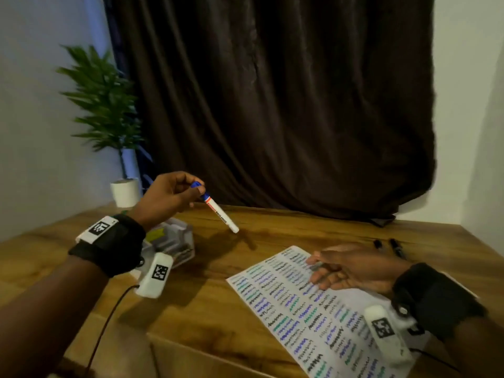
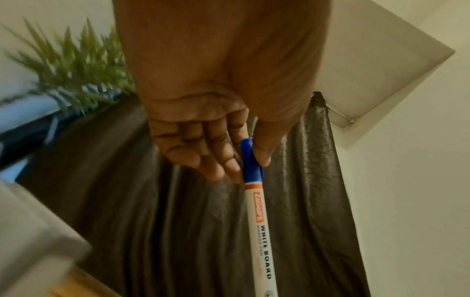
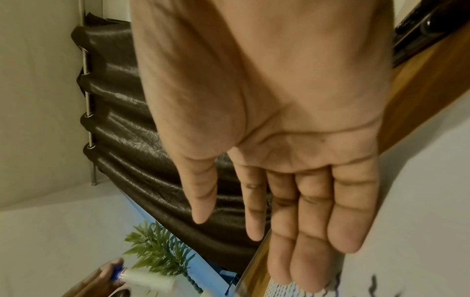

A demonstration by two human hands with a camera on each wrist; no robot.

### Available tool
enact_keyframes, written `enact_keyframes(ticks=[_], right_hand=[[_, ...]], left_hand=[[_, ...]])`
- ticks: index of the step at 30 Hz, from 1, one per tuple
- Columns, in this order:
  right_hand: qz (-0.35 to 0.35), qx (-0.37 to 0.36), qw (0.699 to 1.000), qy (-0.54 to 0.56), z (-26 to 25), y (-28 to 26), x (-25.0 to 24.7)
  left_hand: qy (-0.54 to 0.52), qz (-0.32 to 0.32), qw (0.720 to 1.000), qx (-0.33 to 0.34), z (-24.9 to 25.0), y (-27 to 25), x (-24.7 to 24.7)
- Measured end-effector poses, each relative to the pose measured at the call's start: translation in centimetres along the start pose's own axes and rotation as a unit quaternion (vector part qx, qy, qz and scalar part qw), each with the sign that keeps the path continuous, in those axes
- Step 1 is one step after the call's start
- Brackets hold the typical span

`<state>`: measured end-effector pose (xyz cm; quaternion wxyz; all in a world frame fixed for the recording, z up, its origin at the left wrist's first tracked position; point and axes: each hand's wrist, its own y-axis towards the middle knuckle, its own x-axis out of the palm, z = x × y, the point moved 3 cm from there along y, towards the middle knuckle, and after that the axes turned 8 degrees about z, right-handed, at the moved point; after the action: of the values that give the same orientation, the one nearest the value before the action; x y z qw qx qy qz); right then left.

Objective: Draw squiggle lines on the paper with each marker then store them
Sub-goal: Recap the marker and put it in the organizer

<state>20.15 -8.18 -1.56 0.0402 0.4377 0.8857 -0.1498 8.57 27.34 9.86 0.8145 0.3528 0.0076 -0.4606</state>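
Your left hand (image 1: 166,196) pinches the blue-capped whiteboard marker (image 1: 219,211) by its cap, raised above the table's (image 1: 218,296) far left part. Your right hand (image 1: 351,268), grip relaxed and holding nothing, rests flat-fingered on the squiggle-covered paper (image 1: 300,317) near the right edge.

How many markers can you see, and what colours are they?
Blue-capped white whiteboard marker, pinched in the left hand: 1
Black markers lying on the wooden table, beyond the open right hand: 2
Total: 3
The clear plastic box is too blurry to count.
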Motion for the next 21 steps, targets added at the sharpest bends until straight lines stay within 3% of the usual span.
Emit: enact_keyframes(ticks=[6, 10, 15, 21], right_hand=[[0.042, -0.053, 0.998, -0.012, 1.3, 1.5, -0.3], [0.041, -0.049, 0.998, -0.023, 1.7, 2.1, -0.4], [0.004, -0.03, 0.999, -0.027, 0.7, 0.9, 0.0], [-0.015, -0.028, 0.999, -0.038, 0.7, 0.9, -0.1]], left_hand=[[0.157, 0.067, 0.985, -0.007, 0.1, 1.7, -9.3], [0.266, 0.086, 0.96, -0.028, -1.5, 3.9, -11.7], [0.395, 0.032, 0.917, -0.038, -3.6, 5.3, -10.1], [0.459, -0.052, 0.883, -0.087, -6.4, 6.0, -7.6]])
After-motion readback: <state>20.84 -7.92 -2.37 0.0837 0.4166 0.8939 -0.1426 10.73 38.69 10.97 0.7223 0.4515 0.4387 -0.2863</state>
